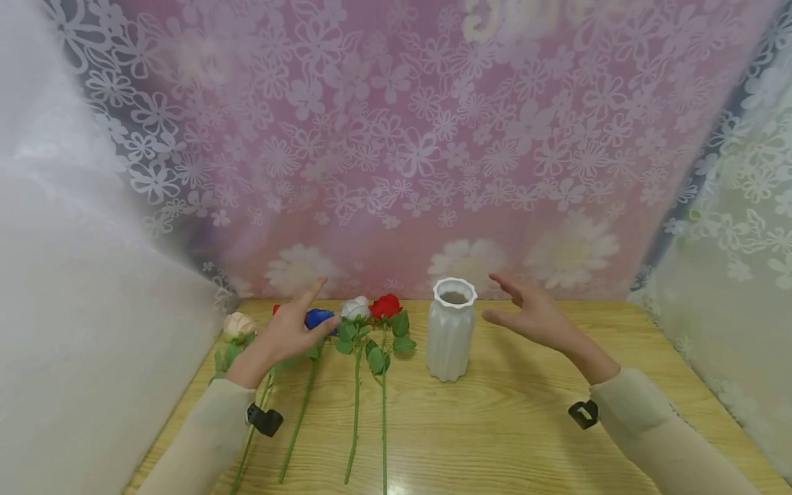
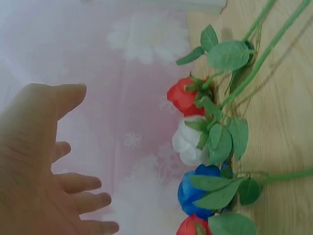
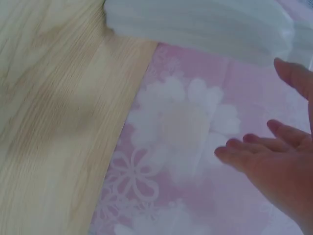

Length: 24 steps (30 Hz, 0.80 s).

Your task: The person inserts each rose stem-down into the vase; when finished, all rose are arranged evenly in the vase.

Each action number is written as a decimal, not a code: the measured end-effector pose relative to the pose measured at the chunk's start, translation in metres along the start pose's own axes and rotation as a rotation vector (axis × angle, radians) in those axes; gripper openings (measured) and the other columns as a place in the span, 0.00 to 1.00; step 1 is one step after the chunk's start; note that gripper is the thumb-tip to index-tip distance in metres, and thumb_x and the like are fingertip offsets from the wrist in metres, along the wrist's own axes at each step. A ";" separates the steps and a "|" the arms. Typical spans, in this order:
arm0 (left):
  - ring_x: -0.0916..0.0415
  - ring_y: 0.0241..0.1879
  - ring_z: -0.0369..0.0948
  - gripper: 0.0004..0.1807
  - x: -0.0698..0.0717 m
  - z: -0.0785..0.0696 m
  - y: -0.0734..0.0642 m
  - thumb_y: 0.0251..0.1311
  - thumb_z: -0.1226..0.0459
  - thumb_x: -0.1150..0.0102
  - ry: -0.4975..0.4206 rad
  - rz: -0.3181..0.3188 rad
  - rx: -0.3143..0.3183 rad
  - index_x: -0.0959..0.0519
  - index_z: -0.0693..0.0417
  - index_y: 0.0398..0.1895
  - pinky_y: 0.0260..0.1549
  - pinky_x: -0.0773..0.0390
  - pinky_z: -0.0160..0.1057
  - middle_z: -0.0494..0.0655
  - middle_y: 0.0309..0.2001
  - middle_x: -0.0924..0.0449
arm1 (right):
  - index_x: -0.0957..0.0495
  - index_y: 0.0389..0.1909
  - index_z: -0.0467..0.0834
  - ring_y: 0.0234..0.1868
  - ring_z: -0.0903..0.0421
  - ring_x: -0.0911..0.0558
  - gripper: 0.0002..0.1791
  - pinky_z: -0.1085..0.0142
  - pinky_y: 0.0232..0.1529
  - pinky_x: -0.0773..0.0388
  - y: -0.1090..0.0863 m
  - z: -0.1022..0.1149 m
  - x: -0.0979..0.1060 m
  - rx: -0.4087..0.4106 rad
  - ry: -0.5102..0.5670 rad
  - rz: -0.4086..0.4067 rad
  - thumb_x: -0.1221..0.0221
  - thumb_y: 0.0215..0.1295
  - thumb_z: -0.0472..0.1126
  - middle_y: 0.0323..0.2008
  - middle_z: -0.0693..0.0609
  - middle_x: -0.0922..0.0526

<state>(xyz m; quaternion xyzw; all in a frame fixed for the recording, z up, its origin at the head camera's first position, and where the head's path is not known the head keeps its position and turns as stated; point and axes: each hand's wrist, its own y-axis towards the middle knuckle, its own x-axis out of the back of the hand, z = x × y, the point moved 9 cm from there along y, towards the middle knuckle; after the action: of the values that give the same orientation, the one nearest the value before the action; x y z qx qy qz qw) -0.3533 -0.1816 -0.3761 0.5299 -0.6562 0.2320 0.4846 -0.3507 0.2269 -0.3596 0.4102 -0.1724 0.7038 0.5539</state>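
Observation:
A white ribbed vase (image 1: 450, 337) with a scalloped rim stands upright on the table, with nothing in its mouth. To its left lie several long-stemmed roses: a red rose (image 1: 386, 307), a white rose (image 1: 355, 308), a blue rose (image 1: 319, 318), a cream rose (image 1: 238, 326) and a second red rose (image 2: 193, 226), mostly hidden behind the left hand in the head view. Above the roses hovers my left hand (image 1: 289, 331), fingers extended and holding nothing. My right hand (image 1: 533, 317) is raised just right of the vase, thumb and fingers apart, not touching it.
The wooden table (image 1: 495, 433) ends at a pink floral backdrop (image 1: 396, 172). White sheeting (image 1: 93, 309) hangs along the left side, and a flower-patterned curtain (image 1: 730, 295) closes the right. Rose stems stretch toward the near edge.

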 end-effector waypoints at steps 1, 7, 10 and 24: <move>0.17 0.55 0.65 0.48 -0.001 -0.002 -0.001 0.73 0.37 0.44 -0.031 0.005 -0.004 0.56 0.31 0.87 0.54 0.18 0.66 0.65 0.66 0.22 | 0.41 0.83 0.47 0.76 0.30 0.32 0.48 0.34 0.72 0.30 0.000 0.001 -0.002 0.003 0.036 0.014 0.32 0.70 0.58 0.80 0.37 0.37; 0.18 0.61 0.62 0.46 -0.009 -0.010 -0.004 0.74 0.44 0.39 -0.226 0.039 -0.015 0.50 0.41 0.87 0.58 0.17 0.63 0.65 0.71 0.26 | 0.43 0.84 0.46 0.80 0.34 0.36 0.50 0.40 0.77 0.34 0.002 0.009 -0.015 0.046 0.211 0.119 0.27 0.67 0.52 0.82 0.41 0.40; 0.25 0.70 0.62 0.43 -0.016 -0.013 -0.005 0.74 0.48 0.37 -0.307 0.050 -0.022 0.45 0.44 0.85 0.63 0.20 0.63 0.65 0.75 0.30 | 0.44 0.84 0.46 0.80 0.35 0.35 0.52 0.40 0.77 0.34 0.002 0.011 -0.022 0.054 0.246 0.152 0.27 0.66 0.50 0.82 0.42 0.40; 0.22 0.67 0.58 0.37 -0.034 -0.005 -0.013 0.73 0.51 0.35 -0.502 0.099 -0.003 0.37 0.37 0.82 0.58 0.14 0.55 0.61 0.70 0.23 | 0.40 0.82 0.46 0.75 0.35 0.28 0.51 0.41 0.75 0.31 0.007 0.022 -0.042 0.112 0.326 0.138 0.24 0.63 0.47 0.78 0.42 0.32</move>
<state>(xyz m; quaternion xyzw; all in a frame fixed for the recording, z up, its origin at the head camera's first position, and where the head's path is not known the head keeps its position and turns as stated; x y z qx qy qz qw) -0.3401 -0.1657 -0.4066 0.5373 -0.7815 0.1154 0.2953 -0.3462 0.1828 -0.3775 0.3080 -0.0686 0.8057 0.5013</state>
